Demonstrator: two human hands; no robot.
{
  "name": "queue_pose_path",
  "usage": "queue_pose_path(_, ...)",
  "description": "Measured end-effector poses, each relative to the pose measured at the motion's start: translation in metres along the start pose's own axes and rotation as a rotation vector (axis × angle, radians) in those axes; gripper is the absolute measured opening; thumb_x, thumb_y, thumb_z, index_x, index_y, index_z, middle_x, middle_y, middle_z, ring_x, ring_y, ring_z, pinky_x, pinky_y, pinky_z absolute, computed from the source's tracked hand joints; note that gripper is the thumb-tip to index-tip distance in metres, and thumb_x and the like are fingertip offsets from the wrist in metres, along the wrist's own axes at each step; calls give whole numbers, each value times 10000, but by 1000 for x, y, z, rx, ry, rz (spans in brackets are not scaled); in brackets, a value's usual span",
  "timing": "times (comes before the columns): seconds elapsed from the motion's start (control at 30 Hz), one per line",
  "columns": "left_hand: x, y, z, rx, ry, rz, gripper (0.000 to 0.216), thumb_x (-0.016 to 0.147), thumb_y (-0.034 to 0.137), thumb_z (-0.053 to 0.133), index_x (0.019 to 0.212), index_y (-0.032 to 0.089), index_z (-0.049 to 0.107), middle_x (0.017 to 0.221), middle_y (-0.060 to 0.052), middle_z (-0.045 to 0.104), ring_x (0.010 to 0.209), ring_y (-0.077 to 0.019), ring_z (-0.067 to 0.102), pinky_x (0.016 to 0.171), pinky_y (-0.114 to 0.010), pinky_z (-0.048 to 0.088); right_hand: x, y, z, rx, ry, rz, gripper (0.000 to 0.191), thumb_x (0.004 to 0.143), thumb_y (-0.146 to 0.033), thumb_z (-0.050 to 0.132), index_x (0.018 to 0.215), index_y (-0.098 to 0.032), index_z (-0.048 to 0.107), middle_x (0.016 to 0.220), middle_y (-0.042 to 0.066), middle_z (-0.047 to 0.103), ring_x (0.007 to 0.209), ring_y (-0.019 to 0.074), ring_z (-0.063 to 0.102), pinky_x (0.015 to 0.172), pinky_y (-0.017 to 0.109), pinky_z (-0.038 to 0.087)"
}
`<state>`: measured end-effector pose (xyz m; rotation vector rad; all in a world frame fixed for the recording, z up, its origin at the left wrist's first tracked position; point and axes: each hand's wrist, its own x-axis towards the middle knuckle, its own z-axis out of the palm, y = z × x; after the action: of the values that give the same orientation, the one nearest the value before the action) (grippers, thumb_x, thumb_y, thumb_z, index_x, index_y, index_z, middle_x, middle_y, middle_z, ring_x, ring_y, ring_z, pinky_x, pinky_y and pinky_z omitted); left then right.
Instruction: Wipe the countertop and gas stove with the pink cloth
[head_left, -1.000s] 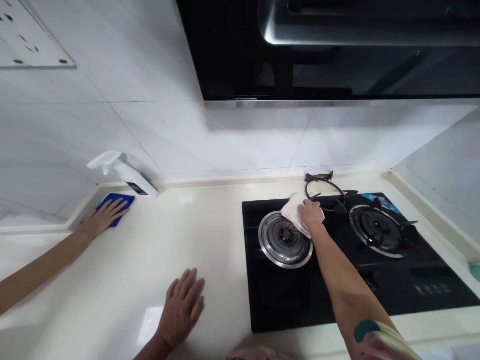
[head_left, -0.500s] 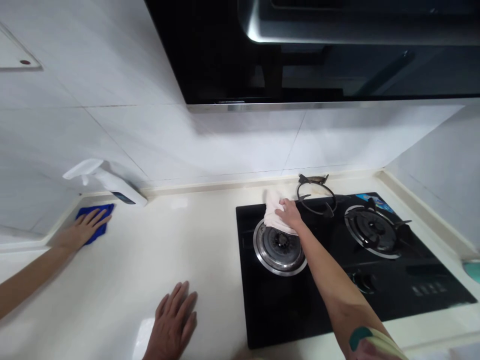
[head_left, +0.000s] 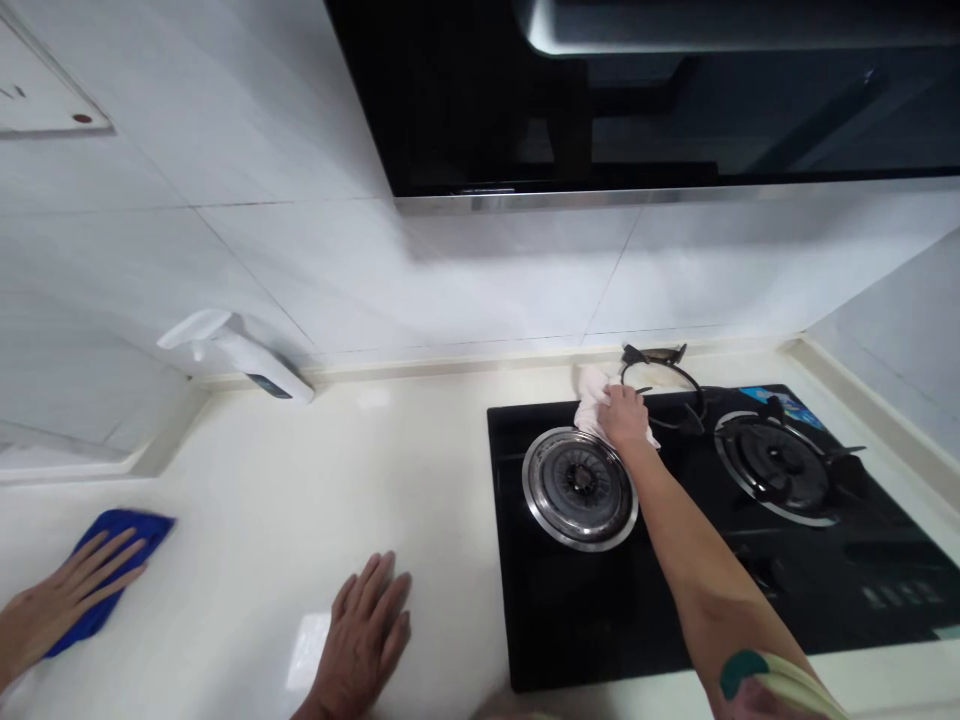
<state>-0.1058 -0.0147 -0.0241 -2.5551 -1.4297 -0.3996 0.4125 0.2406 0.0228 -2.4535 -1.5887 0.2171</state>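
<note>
Your right hand (head_left: 624,415) is closed over a white cloth (head_left: 590,392), pressing it down at the back edge of the black glass hob (head_left: 570,620), just behind the left burner (head_left: 580,487) and close beside the loose pan-support ring (head_left: 652,353) that sits against the wall. The cloth looks soft, light and limp. It bunches under your palm and a loose flap sticks out to the left of your fingers, so it will probably fold and drag rather than hold any shape. Judging by that, the best hold is over the gathered middle with your fingers spread across it, not by a corner, which would likely trail into the burner. The glass looks smooth and slick, so the cloth should glide on it, while the ring's prongs could snag a stray edge. Your left hand (head_left: 365,630) lies flat and empty on the pale counter (head_left: 300,480), fingers spread. At the far left, another person's hand (head_left: 64,600) rests on a blue cloth (head_left: 112,545), well apart from yours, and a white spray bottle (head_left: 236,350) leans against the wall tiles.
</note>
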Motion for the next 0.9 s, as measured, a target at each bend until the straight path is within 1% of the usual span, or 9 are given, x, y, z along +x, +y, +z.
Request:
queue_pose_path(0.13, 0, 2, -1, -9, -1, -12, 414, 984, 293, 573, 1391, 244, 621, 1597, -128, 537, 1552, -281, 398, 1230, -457, 306, -6, -28, 8, -45, -48, 146, 468, 1019, -302, 386, 1430, -154, 553, 1485, 248, 472, 1349, 413, 438, 1064, 616, 421)
queue_pose_path(0.2, 0, 3, -1, -15, 0, -20, 415, 984, 286, 569, 1393, 240, 619, 1598, -130, 535, 1555, -279, 392, 1233, -456, 302, -10, -49, 14, -56, -105, 168, 484, 1024, -342, 388, 1451, -181, 550, 1503, 236, 455, 1372, 426, 424, 1052, 640, 424)
queue_pose_path(0.27, 0, 3, -1, -19, 2, -23, 411, 986, 287, 566, 1389, 237, 624, 1595, -131, 539, 1554, -280, 393, 1236, -456, 297, -15, -73, 19, -58, -159, 150, 508, 1017, -376, 414, 1482, -211, 533, 1522, 212, 441, 1389, 427, 410, 1046, 640, 429)
queue_pose_path(0.43, -1, 3, -1, -27, -13, -40, 417, 986, 307, 565, 1395, 256, 633, 1604, -113, 536, 1539, -274, 414, 1240, -450, 299, -42, -131, 30, -27, -204, -13, 534, 1001, -454, 468, 1494, -258, 528, 1561, 171, 422, 1406, 410, 379, 1072, 614, 408)
queue_pose_path(0.57, -3, 3, 1, -58, -14, -56, 436, 980, 301, 576, 1410, 262, 634, 1614, -108, 528, 1534, -280, 421, 1241, -456, 305, -78, -166, 40, -1, -187, -230, 533, 979, -524, 533, 1433, -247, 578, 1547, 170, 450, 1379, 415, 383, 1081, 611, 389)
queue_pose_path(0.67, -4, 3, 2, -68, 3, -61, 424, 986, 296, 572, 1403, 266, 643, 1618, -102, 525, 1534, -273, 422, 1243, -453, 308, -117, -171, 49, 28, -156, -413, 462, 950, -496, 610, 1331, -235, 632, 1457, 162, 524, 1301, 394, 431, 1063, 579, 413)
queue_pose_path(0.77, -4, 3, 2, -61, 9, -54, 419, 991, 299, 571, 1403, 266, 641, 1621, -101, 522, 1542, -274, 408, 1234, -457, 318, -164, -156, 59, 133, -173, -537, 349, 882, -382, 710, 1196, -236, 664, 1372, 147, 566, 1227, 359, 486, 1057, 527, 437)
queue_pose_path(0.83, -4, 3, 2, -58, 12, -49, 423, 993, 305, 571, 1410, 269, 634, 1625, -100, 517, 1545, -274, 402, 1227, -460, 324, -190, -141, 66, 280, -235, -585, 313, 817, -296, 740, 1113, -247, 651, 1301, 115, 588, 1160, 321, 539, 1035, 485, 464)
queue_pose_path(0.9, -4, 3, 2, -52, 15, -42, 422, 996, 314, 570, 1410, 267, 632, 1630, -101, 510, 1547, -275, 398, 1226, -462, 323, -202, -128, 68, 482, -331, -575, 303, 791, -274, 719, 1074, -263, 613, 1187, 64, 616, 1060, 272, 592, 974, 432, 505)
